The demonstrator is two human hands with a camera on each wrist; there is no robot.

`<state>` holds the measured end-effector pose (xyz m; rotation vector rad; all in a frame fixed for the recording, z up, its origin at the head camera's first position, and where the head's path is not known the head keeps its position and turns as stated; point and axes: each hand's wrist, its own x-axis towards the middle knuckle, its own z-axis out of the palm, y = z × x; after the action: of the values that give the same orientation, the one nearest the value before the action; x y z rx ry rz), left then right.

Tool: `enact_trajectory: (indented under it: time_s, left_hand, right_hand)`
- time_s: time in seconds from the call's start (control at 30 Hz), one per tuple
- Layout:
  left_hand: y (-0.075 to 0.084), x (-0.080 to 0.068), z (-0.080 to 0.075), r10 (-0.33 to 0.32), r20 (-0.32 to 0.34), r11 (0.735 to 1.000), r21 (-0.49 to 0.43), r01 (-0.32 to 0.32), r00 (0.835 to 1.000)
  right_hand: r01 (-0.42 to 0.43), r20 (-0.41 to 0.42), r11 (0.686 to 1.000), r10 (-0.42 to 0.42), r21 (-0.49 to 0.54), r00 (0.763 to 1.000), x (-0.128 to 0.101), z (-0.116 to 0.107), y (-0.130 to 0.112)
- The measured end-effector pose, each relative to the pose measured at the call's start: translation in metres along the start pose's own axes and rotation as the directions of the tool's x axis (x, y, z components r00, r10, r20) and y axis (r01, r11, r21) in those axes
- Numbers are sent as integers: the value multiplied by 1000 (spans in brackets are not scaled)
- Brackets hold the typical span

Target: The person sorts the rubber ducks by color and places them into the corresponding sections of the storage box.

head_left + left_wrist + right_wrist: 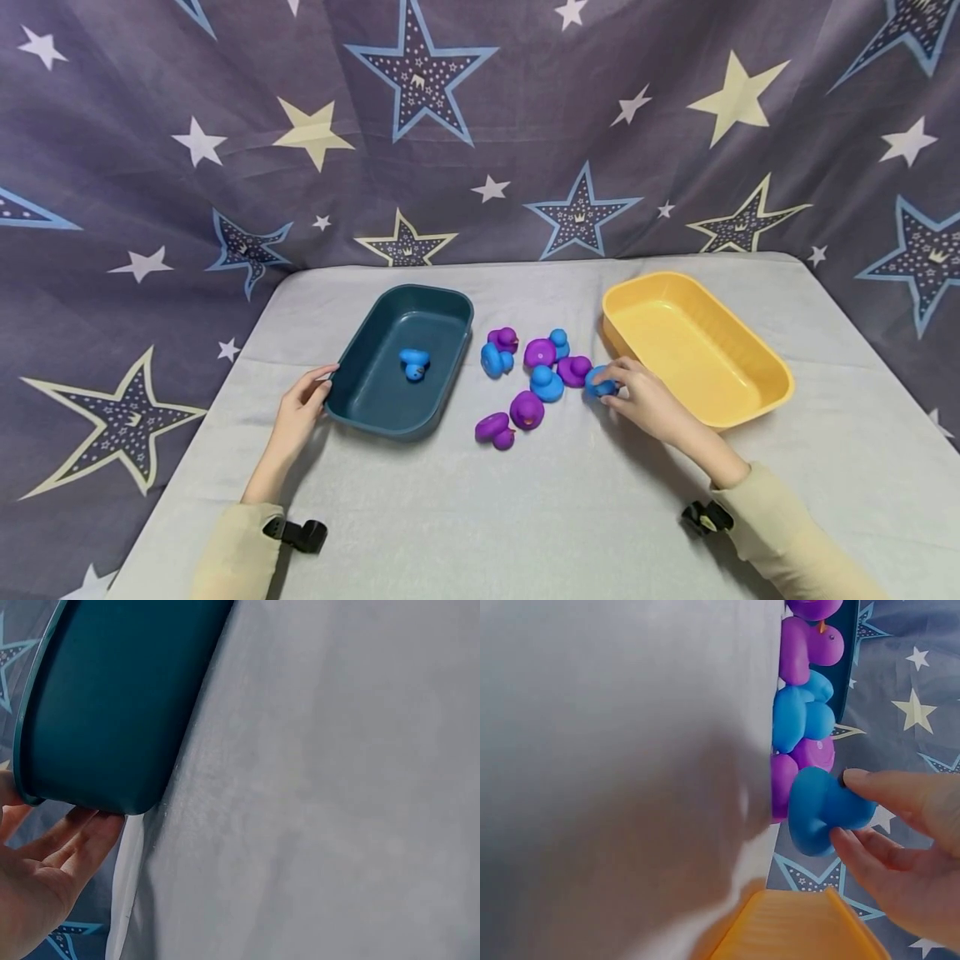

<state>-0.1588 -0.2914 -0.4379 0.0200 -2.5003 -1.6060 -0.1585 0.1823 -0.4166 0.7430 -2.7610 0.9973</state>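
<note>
Right now, the right hand (647, 402) is pinching a blue duck (810, 814) between thumb and fingertips, at the right end of the duck cluster, just left of the yellow tray (693, 350). In the right wrist view its long axis is running sideways, the broad end facing away from the palm and the narrower end pointing in between the fingers; which way the bill is pointing cannot be told. Meanwhile the left hand (296, 412) is resting its extended, uncurled fingers against the outside of the teal tray (405, 404).

Ten ducks are showing altogether, five blue and five purple. Besides the pinched one, three blue ducks (547, 388) are sitting on the grey cloth (450, 517) among the five purple ducks (527, 410), while a single blue one is lying inside the teal tray, its head pointing toward the near side. Two trays are flanking the cluster: the teal one's length is running from near left to far right, the yellow one's from far left to near right.
</note>
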Motion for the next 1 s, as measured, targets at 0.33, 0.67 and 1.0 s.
enact_trajectory:
  time_s: [0.33, 0.67, 1.0]
  left_hand:
    - [-1, 0, 1, -11, 6, 1000, -4, 11, 1000]
    - [0, -1, 0, 22, -1, 999, 25, -22, 1000]
    - [0, -2, 0, 37, -1, 999, 35, -37, 999]
  right_hand:
    - [54, -29, 999, -54, 6, 998, 5, -1, -7]
    - [71, -28, 997, -70, 24, 997, 17, 0, -13]
    - [94, -15, 995, -94, 20, 995, 28, 1, -25]
